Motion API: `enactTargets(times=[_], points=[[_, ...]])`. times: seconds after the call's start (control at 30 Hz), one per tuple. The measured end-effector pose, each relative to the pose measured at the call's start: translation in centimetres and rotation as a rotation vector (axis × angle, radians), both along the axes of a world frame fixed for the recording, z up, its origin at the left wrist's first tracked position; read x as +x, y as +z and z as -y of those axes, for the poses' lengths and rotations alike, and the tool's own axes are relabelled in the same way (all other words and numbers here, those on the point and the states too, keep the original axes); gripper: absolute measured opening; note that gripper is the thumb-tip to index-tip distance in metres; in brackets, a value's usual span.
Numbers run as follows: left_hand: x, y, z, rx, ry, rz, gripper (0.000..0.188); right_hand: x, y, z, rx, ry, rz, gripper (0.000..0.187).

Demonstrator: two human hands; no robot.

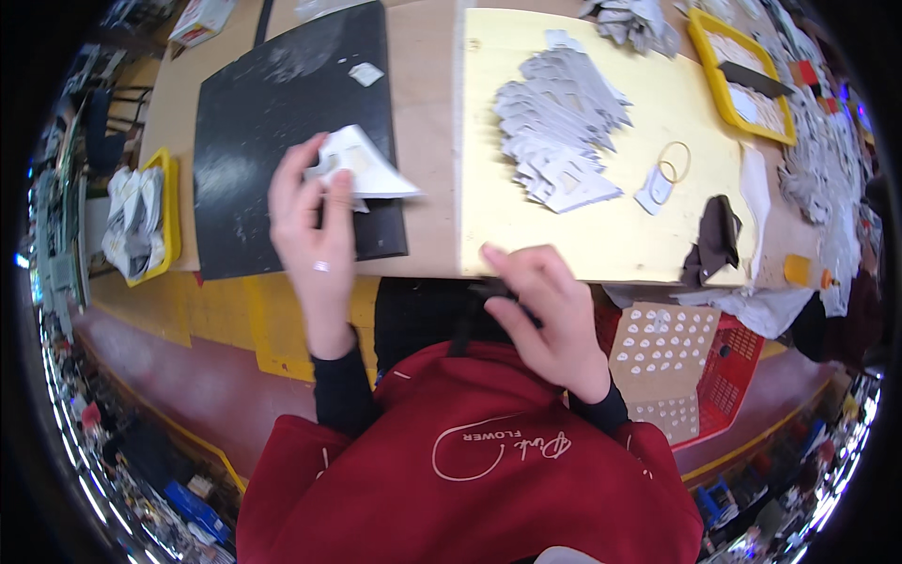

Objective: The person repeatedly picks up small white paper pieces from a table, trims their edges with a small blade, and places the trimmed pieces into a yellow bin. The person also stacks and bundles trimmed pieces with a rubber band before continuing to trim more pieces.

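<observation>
My left hand [315, 211] pinches a white, pointed flat piece [362, 164] with a small cream patch, holding it over the black mat [272, 188]. The fingers hide part of this piece. At the table's front edge my right hand [550, 315] is curled, its thumb and fingers near a blurred dark slim thing [484, 291] that I cannot make out. A small white scrap [366, 74] lies on the mat's far part. Right of the mat, on the pale yellow board [489, 221], a fanned pile of similar grey-white pieces [564, 122] is spread.
Two rubber bands [673, 162] and a small pale tag-like piece [652, 191] lie on the board, near a dark cloth [716, 235]. Yellow trays stand left [171, 216] and far right [719, 80]. A red crate [742, 362] with a dotted cardboard sheet [658, 352] is below right.
</observation>
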State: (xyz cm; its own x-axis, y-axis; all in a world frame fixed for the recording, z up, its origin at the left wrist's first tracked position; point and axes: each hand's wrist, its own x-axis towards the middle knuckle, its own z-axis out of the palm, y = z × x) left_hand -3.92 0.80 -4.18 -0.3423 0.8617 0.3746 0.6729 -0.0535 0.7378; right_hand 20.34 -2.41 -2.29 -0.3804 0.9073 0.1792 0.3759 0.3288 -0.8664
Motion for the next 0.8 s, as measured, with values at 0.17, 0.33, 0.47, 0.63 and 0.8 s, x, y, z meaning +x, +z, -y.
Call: enactTargets(times=[0.17,0.33,0.47,0.63,0.8], points=[[-0.8,0.2,-0.6,0.001,0.288,-0.295,0.020,3.2,-1.2,-2.5,0.043,-0.467,0.145,0.050],[3.8,0.6,-0.1,0.083,-0.050,0.213,0.023,4.6,-3.6,-4.5,0.037,-0.529,0.221,0.038],[8.6,-0.6,0.7,-0.151,-0.456,0.218,0.024,4.1,-3.0,-3.0,-0.171,-0.469,0.073,0.024],[10.6,-2.6,1.1,-0.197,-0.506,0.114,0.032,3.3,-3.2,-1.3,-0.261,-0.517,0.010,0.019],[10.8,-2.3,1.0,-0.154,-0.490,0.108,0.030,3.6,-3.2,-2.0,0.073,-0.604,0.058,0.021]])
